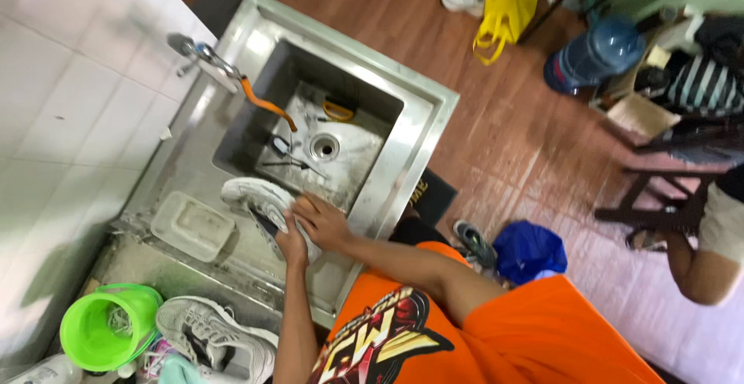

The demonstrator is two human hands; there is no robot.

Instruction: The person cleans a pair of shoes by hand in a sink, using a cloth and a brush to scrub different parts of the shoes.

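A white and grey sneaker [252,195] lies over the near edge of the steel sink [411,132]. My left hand [291,242] grips its heel end from below. My right hand [324,223] presses on the shoe's upper side, fingers closed around it. A tap [203,53] with an orange hose [267,106] hangs over the basin. Inside the basin lie a brush-like tool [285,150] and an orange-handled item [338,111] near the drain [324,146].
A clear plastic tray [191,225] rests on the sink's ledge. A green bucket [108,326] and another grey sneaker [211,330] sit at lower left. On the wooden floor are a blue bag [530,250], a yellow bag [504,0], a water jug [595,52]. Another person sits at right [709,248].
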